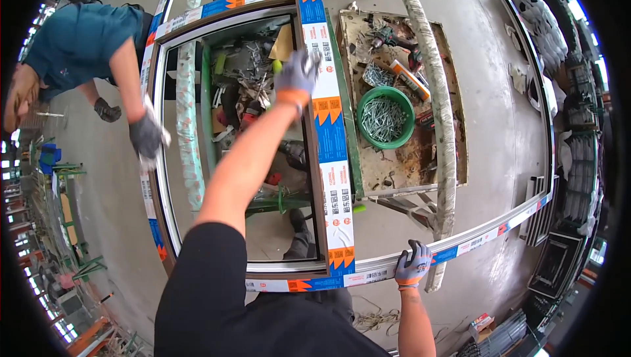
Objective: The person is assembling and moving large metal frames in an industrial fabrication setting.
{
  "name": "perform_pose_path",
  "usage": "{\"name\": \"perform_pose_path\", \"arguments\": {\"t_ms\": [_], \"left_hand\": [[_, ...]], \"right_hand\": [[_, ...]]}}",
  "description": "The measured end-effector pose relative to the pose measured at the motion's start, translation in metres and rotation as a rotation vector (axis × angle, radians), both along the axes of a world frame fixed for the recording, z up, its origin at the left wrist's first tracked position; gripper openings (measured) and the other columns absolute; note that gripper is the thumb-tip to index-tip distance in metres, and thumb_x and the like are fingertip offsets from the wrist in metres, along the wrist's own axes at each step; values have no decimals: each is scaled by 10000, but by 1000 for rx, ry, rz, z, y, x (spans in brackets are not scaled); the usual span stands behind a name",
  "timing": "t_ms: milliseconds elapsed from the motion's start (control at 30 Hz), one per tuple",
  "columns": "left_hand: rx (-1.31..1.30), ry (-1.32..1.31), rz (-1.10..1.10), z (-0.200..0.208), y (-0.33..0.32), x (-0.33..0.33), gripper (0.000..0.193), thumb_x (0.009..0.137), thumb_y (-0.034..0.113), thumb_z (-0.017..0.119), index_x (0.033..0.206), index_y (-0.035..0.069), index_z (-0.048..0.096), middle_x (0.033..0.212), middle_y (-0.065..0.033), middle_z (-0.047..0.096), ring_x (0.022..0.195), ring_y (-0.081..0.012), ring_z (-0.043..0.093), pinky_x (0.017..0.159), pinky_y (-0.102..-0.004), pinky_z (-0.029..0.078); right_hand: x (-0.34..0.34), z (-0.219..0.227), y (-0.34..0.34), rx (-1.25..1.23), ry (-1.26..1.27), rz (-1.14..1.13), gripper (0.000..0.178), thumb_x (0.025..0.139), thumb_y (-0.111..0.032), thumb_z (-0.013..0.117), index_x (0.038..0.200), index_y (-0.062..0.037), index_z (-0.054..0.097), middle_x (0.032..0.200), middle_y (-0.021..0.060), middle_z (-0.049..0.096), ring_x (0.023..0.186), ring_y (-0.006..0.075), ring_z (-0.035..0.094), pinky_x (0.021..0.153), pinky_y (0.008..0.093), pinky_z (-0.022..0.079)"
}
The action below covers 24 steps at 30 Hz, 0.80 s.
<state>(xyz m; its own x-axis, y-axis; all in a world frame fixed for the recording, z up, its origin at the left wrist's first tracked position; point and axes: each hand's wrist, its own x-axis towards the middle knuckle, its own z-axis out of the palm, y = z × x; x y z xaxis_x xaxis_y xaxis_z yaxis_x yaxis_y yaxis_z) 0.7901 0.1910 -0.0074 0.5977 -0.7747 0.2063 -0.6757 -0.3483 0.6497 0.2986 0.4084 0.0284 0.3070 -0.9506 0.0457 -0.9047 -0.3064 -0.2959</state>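
Observation:
A large window frame, its bars covered in white, blue and orange protective film, lies across supports in front of me. My left hand, in a grey glove with an orange cuff, reaches far over the left opening to the middle bar. Motion smears its fingers, so whether they grip anything is unclear. On the near rail, right of the middle bar, my right hand is closed, its gloved fingers curled over the rail's top edge.
A co-worker bends over the frame's left side, one dark-gloved hand at its bar. Below the frame, a worn bench carries a green bowl of screws, a power drill and a tube. Wrapped support bars run underneath.

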Motion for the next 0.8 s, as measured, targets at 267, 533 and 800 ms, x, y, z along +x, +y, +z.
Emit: {"name": "perform_pose_path", "arguments": {"t_ms": [267,533,800], "left_hand": [[265,-199,17,-10,-93,83,537,921,514,443,1351,193,461,1137,-163,640,976,-366,639,834,-494,492],[101,-308,-250,4,41,-17,351,862,319,614,1136,106,564,1048,-120,620,881,-320,647,767,-435,518],[232,-465,61,9,-165,133,430,947,456,433,1209,136,553,1021,-145,687,926,-326,671,807,-448,518]], "right_hand": [[5,-6,-4,23,-36,37,334,706,-98,636,1037,-58,611,1000,136,619,952,348,559,881,456,409],[1,-7,-6,-17,-26,34,319,699,-101,633,1014,-53,614,990,139,617,946,347,561,888,459,408],[6,-6,-6,-2,7,55,332,686,-98,624,1014,-52,610,987,150,616,940,350,560,874,463,412]]}}
